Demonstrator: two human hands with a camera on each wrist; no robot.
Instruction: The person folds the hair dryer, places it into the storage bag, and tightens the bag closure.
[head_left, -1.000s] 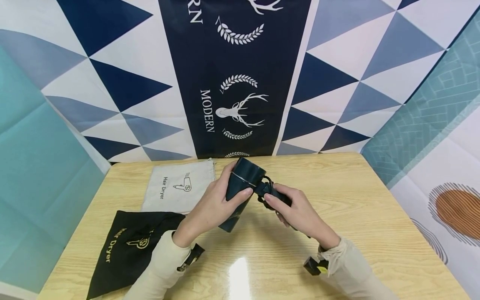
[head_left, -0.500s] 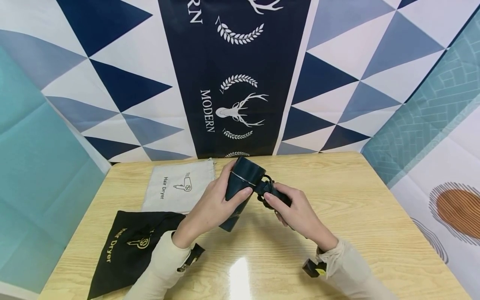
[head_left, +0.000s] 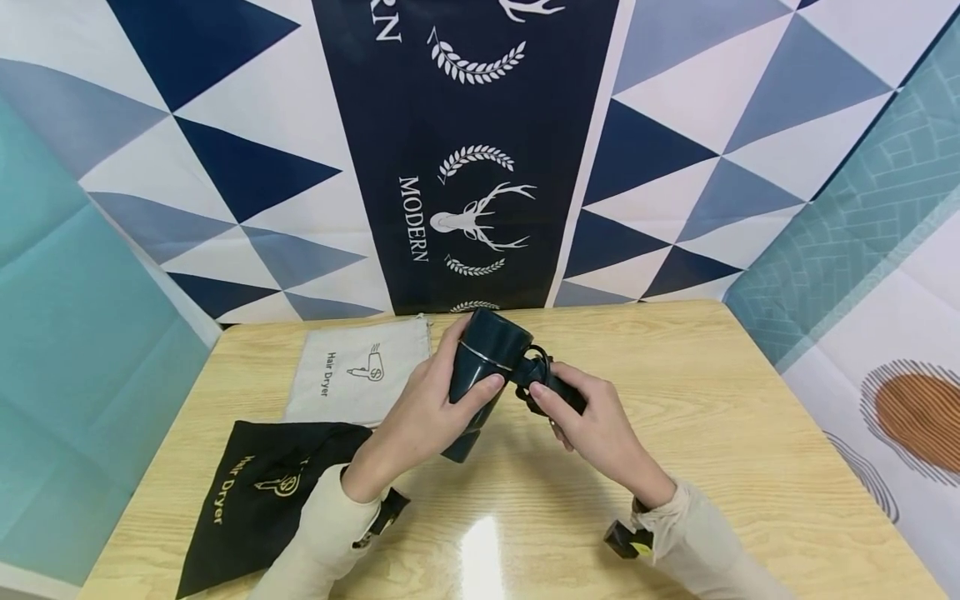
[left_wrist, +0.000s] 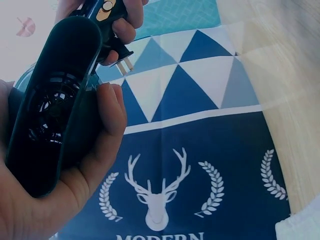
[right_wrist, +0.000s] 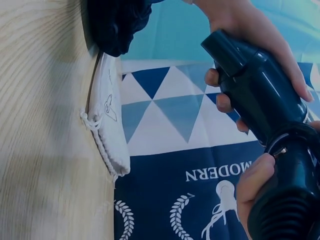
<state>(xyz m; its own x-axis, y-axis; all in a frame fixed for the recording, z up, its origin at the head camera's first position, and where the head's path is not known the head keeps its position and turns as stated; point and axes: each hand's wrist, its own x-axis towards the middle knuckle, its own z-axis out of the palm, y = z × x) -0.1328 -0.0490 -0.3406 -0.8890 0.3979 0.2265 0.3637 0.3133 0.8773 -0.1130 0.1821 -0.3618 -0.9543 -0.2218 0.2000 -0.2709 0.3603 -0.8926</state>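
A glossy dark green hair dryer (head_left: 495, 337) is held up over the table between both hands. My left hand (head_left: 420, 408) grips its barrel, thumb on the near side and fingers round the far side. The right hand (head_left: 603, 421) holds the handle (right_wrist: 287, 205), thumb lying along it. A loop of black cord (head_left: 542, 354) shows where handle and barrel meet. In the left wrist view a two-pin plug (left_wrist: 122, 61) hangs beside the right hand's fingers. The barrel's flat nozzle (right_wrist: 225, 52) points away from the handle in the right wrist view.
At the left of the wooden table (head_left: 675, 358) lies a black drawstring bag (head_left: 251, 521) printed "Hair Dryer". Behind it lies a pale grey bag (head_left: 311, 387) with the same print, near the back edge. A patterned backdrop (head_left: 480, 125) stands behind the table.
Both hands keep their hold on the hair dryer. The dryer shifts only very slightly; the head view tilts a little.
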